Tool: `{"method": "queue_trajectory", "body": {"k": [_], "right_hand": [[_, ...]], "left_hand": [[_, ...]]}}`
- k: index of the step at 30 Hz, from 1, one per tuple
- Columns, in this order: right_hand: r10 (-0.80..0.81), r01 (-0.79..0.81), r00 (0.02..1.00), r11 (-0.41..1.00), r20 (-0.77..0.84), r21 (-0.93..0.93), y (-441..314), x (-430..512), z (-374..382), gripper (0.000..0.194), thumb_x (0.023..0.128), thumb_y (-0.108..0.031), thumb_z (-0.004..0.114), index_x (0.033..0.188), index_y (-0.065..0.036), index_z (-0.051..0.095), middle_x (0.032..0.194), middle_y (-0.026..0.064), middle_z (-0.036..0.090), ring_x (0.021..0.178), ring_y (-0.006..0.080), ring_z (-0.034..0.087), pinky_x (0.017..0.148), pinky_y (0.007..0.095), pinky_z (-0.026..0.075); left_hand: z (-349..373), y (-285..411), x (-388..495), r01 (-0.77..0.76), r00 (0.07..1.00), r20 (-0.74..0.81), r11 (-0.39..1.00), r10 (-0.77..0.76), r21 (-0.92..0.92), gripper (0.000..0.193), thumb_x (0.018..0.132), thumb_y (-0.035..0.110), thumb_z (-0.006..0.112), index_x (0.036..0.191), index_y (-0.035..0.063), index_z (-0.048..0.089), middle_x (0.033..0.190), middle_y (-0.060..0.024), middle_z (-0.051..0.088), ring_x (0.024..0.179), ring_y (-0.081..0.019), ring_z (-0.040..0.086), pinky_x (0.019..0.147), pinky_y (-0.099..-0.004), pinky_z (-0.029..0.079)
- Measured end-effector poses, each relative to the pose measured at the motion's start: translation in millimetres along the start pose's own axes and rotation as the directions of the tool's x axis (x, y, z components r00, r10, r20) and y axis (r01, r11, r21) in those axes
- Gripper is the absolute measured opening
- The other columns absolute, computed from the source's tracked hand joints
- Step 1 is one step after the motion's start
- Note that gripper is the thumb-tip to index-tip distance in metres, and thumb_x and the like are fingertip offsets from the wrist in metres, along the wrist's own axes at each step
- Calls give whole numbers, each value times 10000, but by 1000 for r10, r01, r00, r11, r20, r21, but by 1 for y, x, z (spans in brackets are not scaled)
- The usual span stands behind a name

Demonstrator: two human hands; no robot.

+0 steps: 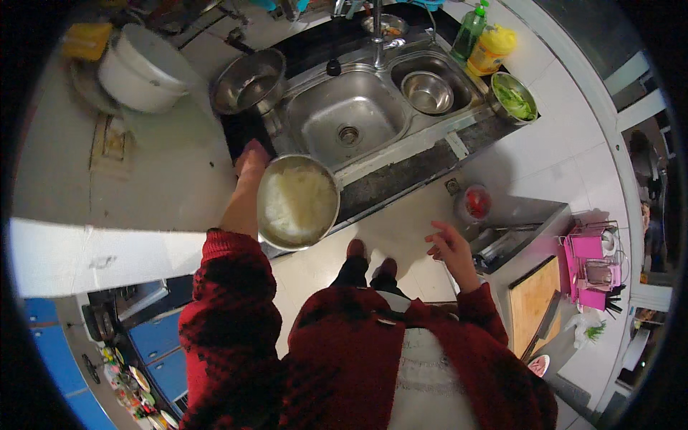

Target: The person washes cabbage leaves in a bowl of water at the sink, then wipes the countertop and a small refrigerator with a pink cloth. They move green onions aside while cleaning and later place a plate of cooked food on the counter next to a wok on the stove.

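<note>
My left hand (pixel 253 154) is at the left edge of a round metal bowl (pixel 298 201) holding pale, whitish pieces; whether the fingers grip the rim is hidden. This bowl is beside the front left corner of a steel sink (pixel 349 115). To the right, my right hand (pixel 450 248) hangs over the floor with its fingers apart and nothing in it. A small steel bowl (pixel 427 92) sits in the smaller basin. Behind my left hand, a large metal pan (pixel 250 83) rests on the dark counter.
Green leaves fill a bowl (pixel 515 98) at the sink's right end, near a green bottle (pixel 469 33) and a yellow container (pixel 491 49). A cleaver (pixel 545 320) lies on a wooden cutting board (pixel 518 301) at the right. White pots (pixel 142 70) stand at the upper left.
</note>
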State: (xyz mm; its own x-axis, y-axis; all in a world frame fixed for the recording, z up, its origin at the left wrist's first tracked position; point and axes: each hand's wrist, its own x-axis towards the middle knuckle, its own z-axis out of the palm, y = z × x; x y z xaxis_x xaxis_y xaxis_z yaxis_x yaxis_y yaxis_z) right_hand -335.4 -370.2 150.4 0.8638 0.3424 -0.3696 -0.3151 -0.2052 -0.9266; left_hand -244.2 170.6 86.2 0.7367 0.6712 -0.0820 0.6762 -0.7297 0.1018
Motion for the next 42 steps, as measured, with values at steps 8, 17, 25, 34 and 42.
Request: {"method": "queue_trajectory", "body": {"k": [8, 17, 25, 34, 42], "right_hand": [[76, -78, 994, 997, -83, -26, -10, 10, 14, 335, 952, -136, 546, 1279, -65, 523, 968, 86, 685, 733, 131, 648, 640, 255, 507], [17, -16, 999, 999, 33, -27, -16, 27, 26, 344, 962, -147, 541, 1299, -88, 510, 966, 82, 680, 747, 126, 636, 662, 258, 506], [-349, 359, 933, 913, 82, -192, -79, 56, 26, 417, 933, -133, 587, 1331, -55, 488, 1091, 78, 661, 862, 134, 625, 725, 264, 496], [-477, 641, 666, 759, 573, -113, -104, 26, 91, 539, 858, -110, 693, 1355, -67, 490, 1184, 95, 608, 1007, 160, 594, 855, 314, 484], [-185, 561, 360, 826, 914, -54, -68, -31, 181, 338, 833, -169, 736, 1098, 3, 618, 971, 68, 660, 912, 153, 609, 810, 311, 491]], "left_hand": [[29, -25, 52, -61, 992, 120, 983, 40, 171, 273, 886, 283, 549, 1078, 136, 675, 1166, -131, 657, 1083, -355, 622, 882, -449, 509], [-38, 46, 38, -113, 989, -88, 218, 119, -969, 111, 903, 144, 645, 991, 76, 651, 873, -30, 658, 824, -151, 628, 724, -294, 502], [-127, 115, -150, 95, 932, -58, -396, 358, -913, 163, 924, 147, 631, 1059, 57, 626, 947, -37, 681, 826, -139, 641, 808, -301, 505], [-123, 53, -330, 212, 892, 137, -131, 430, -968, 156, 925, 178, 641, 1014, 50, 651, 925, 20, 652, 855, -63, 569, 801, -248, 452], [-117, -82, -424, 290, 905, 239, -100, 351, -952, 162, 920, 189, 653, 972, 36, 665, 900, 15, 659, 827, -75, 575, 790, -238, 453]]}}
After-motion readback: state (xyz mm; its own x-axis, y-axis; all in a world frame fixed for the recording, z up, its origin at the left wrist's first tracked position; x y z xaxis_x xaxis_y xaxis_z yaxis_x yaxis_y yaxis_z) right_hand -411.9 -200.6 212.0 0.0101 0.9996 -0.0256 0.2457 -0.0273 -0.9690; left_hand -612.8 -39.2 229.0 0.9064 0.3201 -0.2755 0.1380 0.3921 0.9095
